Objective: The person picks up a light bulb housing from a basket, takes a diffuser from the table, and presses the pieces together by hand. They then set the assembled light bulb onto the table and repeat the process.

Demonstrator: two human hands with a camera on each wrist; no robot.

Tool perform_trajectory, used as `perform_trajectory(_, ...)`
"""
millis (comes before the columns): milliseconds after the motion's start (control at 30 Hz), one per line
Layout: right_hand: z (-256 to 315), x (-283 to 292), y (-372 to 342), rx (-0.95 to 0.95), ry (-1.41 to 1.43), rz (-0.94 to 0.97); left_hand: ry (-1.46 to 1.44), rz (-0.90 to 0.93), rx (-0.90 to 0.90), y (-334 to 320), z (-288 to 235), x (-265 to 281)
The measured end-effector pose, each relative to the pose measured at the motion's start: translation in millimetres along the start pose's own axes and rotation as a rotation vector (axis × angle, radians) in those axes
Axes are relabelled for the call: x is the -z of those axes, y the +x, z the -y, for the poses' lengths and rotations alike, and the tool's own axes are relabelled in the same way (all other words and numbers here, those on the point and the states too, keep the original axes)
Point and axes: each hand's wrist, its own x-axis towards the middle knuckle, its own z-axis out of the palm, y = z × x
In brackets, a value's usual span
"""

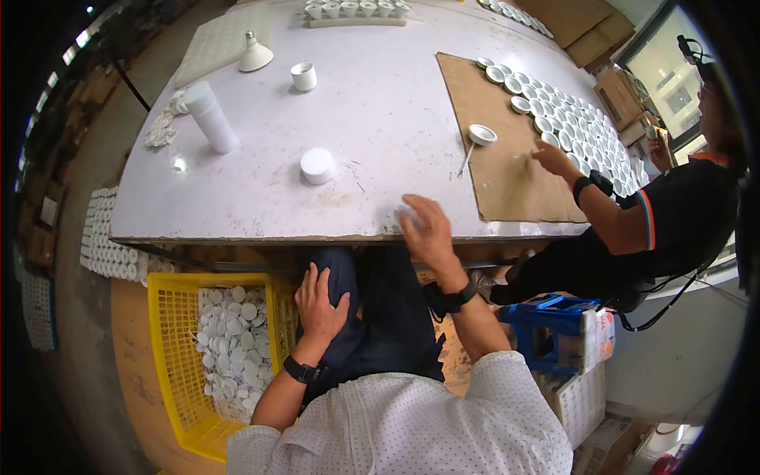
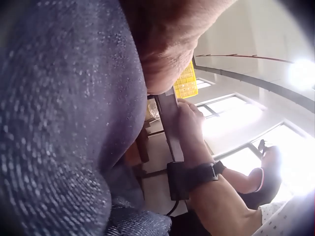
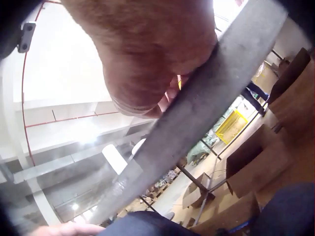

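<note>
My left hand [image 1: 323,307] rests on my thigh with its fingers spread, holding nothing. In the left wrist view its wrist [image 2: 165,49] lies against the dark trouser cloth. My right hand [image 1: 428,236] is at the table's front edge, slightly blurred, its fingers loosely bent over the tabletop and nothing in them. Nearest to it on the left stands a short white round piece [image 1: 317,165]. Farther back are a white cup-like piece [image 1: 303,77], a tall white cylinder [image 1: 210,119] and a white cone-shaped bulb [image 1: 255,54] with a metal screw end.
On the right, a cardboard sheet [image 1: 507,186] carries many white round cups [image 1: 570,119], and one cup [image 1: 482,134] with a thin stick. Another person's hand [image 1: 552,157] reaches over it. A yellow basket [image 1: 170,348] of white discs [image 1: 233,340] stands at my left; a blue stool [image 1: 546,332] at right.
</note>
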Motion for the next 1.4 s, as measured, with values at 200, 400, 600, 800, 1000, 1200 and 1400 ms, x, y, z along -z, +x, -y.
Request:
perform_trajectory(200,-92.9,54.0,67.2,-0.156,-0.131,-0.165,-0.011,0.004,0.004,7.3,4.1,-3.0)
perform_trajectory(400,-135.7,65.6,138.3,-0.436,-0.391,0.054,-0.017,0.027,0.044,17.8,2.8,1.2)
perform_trajectory(600,-164.5,40.3,146.2,-0.5,-0.345,0.111,0.002,0.02,0.095,21.5,3.7,2.3)
perform_trajectory(800,-99.7,36.1,121.3,-0.084,-0.269,0.04,-0.244,-0.146,-0.109,54.2,-29.0,30.8)
perform_trajectory(1000,26.7,18.3,72.1,-0.009,0.14,0.146,-0.543,0.148,0.077,98.5,-82.4,63.1)
perform_trajectory(1200,84.4,-8.5,35.9,-0.141,0.404,0.331,-0.847,0.056,0.022,122.5,-62.7,47.7)
perform_trajectory(1400,93.0,-27.4,21.8,-0.14,0.418,0.439,-0.856,-0.059,0.014,109.5,-34.3,37.5)
